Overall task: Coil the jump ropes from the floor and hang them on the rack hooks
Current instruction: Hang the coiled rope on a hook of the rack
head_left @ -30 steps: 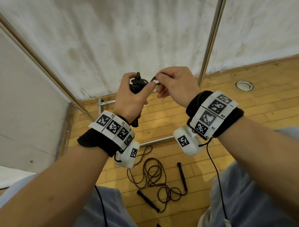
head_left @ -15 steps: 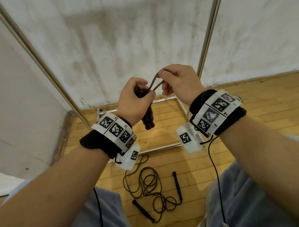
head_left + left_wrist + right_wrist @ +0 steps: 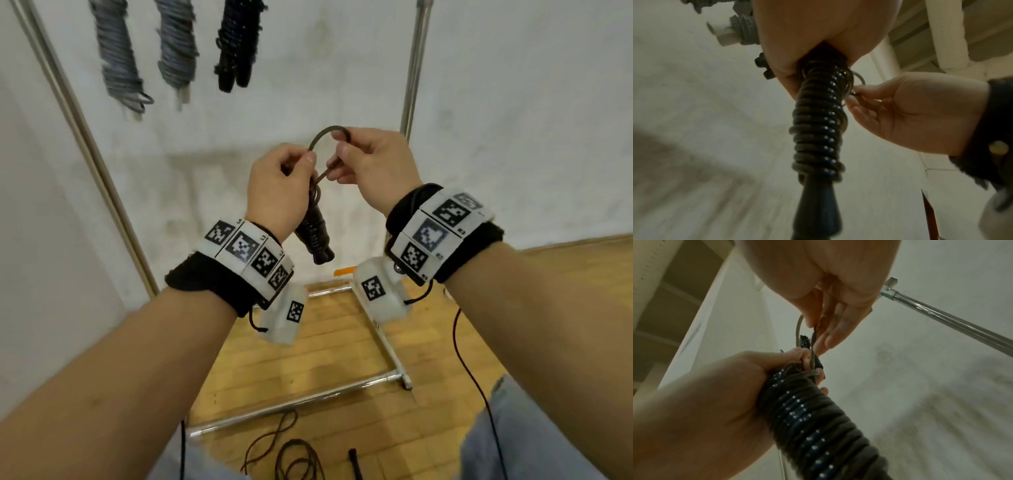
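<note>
My left hand (image 3: pixel 279 192) grips a black jump rope (image 3: pixel 313 228) coiled tightly round its handles, held upright at chest height; the same coil (image 3: pixel 818 129) (image 3: pixel 818 426) fills both wrist views. A short loop of cord (image 3: pixel 323 135) arches out of the coil's top. My right hand (image 3: pixel 370 164) pinches that loop (image 3: pixel 798 328) between thumb and fingers, just right of the left hand (image 3: pixel 705 402). Another black jump rope (image 3: pixel 291 455) lies loose on the wooden floor below. Three coiled ropes hang above: two grey (image 3: pixel 118 58) (image 3: pixel 176 51) and one black (image 3: pixel 238 44).
The metal rack's upright poles stand at left (image 3: pixel 85 137) and right (image 3: pixel 412 68), with its base bars (image 3: pixel 298 401) on the wood floor. The rack's bar (image 3: pixel 953 322) runs behind my right hand. A white wall is close behind.
Both hands rose with the coil while my head tilted up, bringing the hanging ropes into view. The right hand has drawn the cord into a taller, rounder loop above the coil.
</note>
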The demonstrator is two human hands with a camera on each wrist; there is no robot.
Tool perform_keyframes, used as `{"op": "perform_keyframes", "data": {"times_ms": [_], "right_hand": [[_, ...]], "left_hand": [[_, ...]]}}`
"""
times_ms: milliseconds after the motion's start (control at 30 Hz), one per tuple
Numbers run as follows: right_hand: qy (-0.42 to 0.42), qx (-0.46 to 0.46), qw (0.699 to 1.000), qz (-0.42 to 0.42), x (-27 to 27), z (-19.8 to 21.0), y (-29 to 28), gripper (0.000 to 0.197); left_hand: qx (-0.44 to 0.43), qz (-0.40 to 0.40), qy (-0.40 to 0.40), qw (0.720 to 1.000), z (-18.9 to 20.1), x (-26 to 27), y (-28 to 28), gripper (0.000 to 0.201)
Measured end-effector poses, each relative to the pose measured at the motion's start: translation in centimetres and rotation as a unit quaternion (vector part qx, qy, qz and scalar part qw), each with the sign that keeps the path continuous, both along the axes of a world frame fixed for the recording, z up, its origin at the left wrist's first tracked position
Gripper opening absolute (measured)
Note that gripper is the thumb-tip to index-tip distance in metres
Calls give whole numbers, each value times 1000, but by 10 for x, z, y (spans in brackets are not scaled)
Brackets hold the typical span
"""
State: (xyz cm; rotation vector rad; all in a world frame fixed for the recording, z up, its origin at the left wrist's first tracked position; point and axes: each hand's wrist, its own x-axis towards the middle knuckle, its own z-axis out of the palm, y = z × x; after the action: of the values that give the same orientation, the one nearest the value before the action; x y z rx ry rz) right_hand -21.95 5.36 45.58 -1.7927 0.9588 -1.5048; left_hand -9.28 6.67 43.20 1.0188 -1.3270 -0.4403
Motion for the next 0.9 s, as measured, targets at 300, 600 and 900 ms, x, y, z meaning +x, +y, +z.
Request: {"op": "perform_keyframes", "data": {"times_ms": [300, 600, 900], "right_hand": [[-44, -100, 994, -25, 8, 116, -47, 21], [-126, -109, 986, -4, 31, 174, -108, 19], [-111, -116, 986, -34, 43, 201, -146, 19]], "left_hand": [[-57, 47, -13, 997, 128, 0, -45, 7], [-97, 130, -19, 987, 197, 10, -97, 12], [-101, 270, -236, 928, 241, 24, -113, 11]]}}
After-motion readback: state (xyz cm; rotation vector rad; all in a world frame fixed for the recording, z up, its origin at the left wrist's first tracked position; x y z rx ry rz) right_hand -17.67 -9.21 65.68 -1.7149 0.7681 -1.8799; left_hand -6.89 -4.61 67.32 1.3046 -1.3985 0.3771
